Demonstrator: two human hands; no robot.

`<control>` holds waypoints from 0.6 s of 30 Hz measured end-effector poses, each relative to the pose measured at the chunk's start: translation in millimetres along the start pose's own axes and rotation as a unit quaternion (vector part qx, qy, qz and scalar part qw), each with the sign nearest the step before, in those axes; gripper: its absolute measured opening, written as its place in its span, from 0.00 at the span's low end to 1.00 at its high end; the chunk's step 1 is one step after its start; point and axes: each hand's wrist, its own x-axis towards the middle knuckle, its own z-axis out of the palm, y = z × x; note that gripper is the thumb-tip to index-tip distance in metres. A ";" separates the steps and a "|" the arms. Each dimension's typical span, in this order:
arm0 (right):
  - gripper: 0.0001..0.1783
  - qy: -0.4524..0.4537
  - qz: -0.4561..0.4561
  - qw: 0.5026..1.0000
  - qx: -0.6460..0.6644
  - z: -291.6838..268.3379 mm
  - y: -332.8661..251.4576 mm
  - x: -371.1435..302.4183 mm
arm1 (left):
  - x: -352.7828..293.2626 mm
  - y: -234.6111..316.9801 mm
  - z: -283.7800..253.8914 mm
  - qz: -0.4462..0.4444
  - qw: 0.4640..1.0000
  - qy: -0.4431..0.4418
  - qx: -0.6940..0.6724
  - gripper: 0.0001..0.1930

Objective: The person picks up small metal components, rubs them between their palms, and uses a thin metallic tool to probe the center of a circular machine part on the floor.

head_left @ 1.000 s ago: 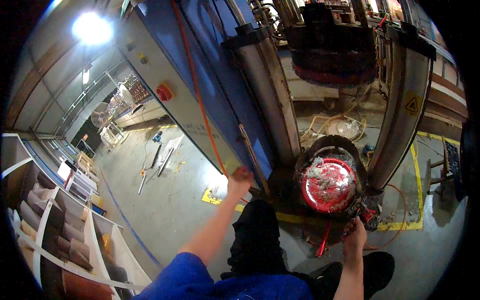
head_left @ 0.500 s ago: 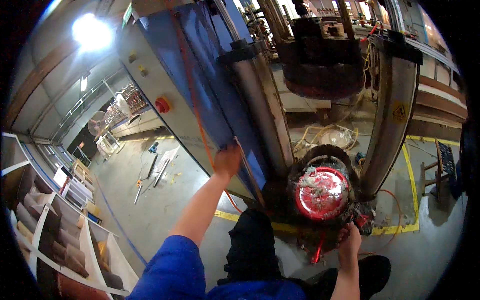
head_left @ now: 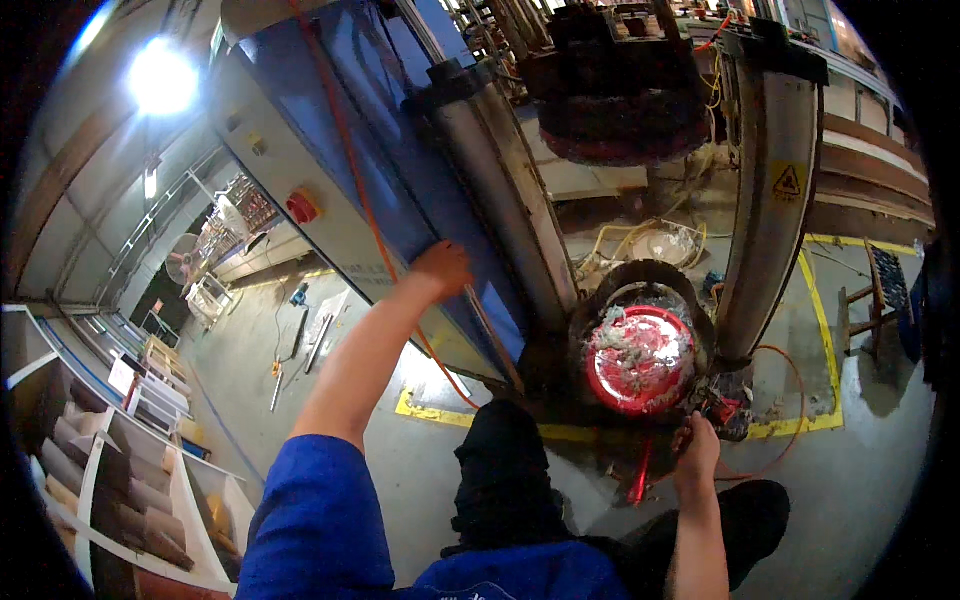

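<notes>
A: In the head view, where is the left hand?
B: Just left of the centre of the frame, the bare left hand (head_left: 443, 266) is against the blue side of a tall cabinet with a grey front (head_left: 408, 185). It is just above a thin, upright metal rod (head_left: 492, 335). The fingers look bent, but I cannot tell whether they grip anything.

A: What runs behind that forearm?
B: A long orange-red cable (head_left: 345, 135) — it drops from the top of the frame down past the cabinet. A round red switch (head_left: 302, 206) is on the cabinet's front, at centre left.

A: And the right hand?
B: The right hand (head_left: 697, 445) is at the lower right of the frame, its fingers curled in at the edge of a dark, grimy fitting with a red part (head_left: 722, 408). Whether it grips that fitting, I cannot tell; the fingertips are too small and dark.

A: What is beside it?
B: Up and to the left, a round, shiny red dish smeared with greyish residue (head_left: 640, 360), partly ringed by a dark curved collar (head_left: 648, 274). Below the dish is a slim red bar (head_left: 640, 478).

A: And above?
B: A black cylindrical block (head_left: 622, 125) at upper right, well apart from the dish — between a scuffed metal column (head_left: 505, 175) on the left and a second metal column with a yellow label (head_left: 765, 240) on the right.
</notes>
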 end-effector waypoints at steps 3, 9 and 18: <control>0.11 -0.013 0.024 1.000 -0.005 0.9 -6.4 -6.5 | 8.2 -5.8 -7.7 -0.052 0.998 -0.040 -0.010 0.12; 0.12 0.035 0.018 0.999 -0.036 4.1 -2.4 1.4 | 12.8 -24.1 1.6 -0.010 0.999 0.032 0.039 0.10; 0.12 0.037 0.007 0.998 -0.056 -1.7 -5.4 1.3 | 24.2 -6.4 -34.4 0.032 0.998 0.004 0.061 0.13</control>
